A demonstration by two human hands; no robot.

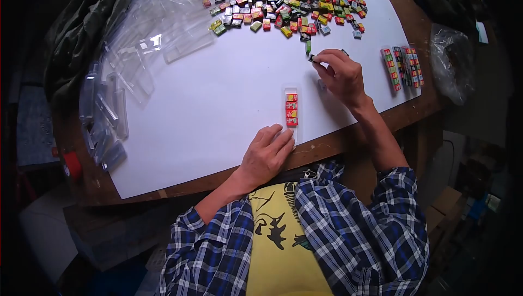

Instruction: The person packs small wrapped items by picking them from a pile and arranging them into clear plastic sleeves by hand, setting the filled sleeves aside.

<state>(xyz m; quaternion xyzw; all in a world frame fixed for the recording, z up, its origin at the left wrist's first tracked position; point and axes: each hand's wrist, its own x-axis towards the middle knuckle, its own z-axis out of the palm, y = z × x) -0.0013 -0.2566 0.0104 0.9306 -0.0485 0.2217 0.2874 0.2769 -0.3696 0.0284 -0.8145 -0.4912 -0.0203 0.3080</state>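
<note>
A clear plastic tray (291, 88) lies on the white sheet in front of me, with several small red and yellow boxes (292, 110) in a row inside it. My left hand (268, 151) rests at the near end of this tray, its fingertips on the plastic. Farther forward and to the right, my right hand (339, 75) pinches a small dark box (312, 58) between thumb and fingertips. Just beyond that box is a green box (308, 47), close to the edge of a large pile of small colourful boxes (283, 2).
Clear plastic pieces (136, 51) cover the left side of the white sheet (207, 100). Filled trays (402, 67) stand side by side at the right, near a crumpled clear bag (451, 64). Red tape (72, 165) is at the table's left edge.
</note>
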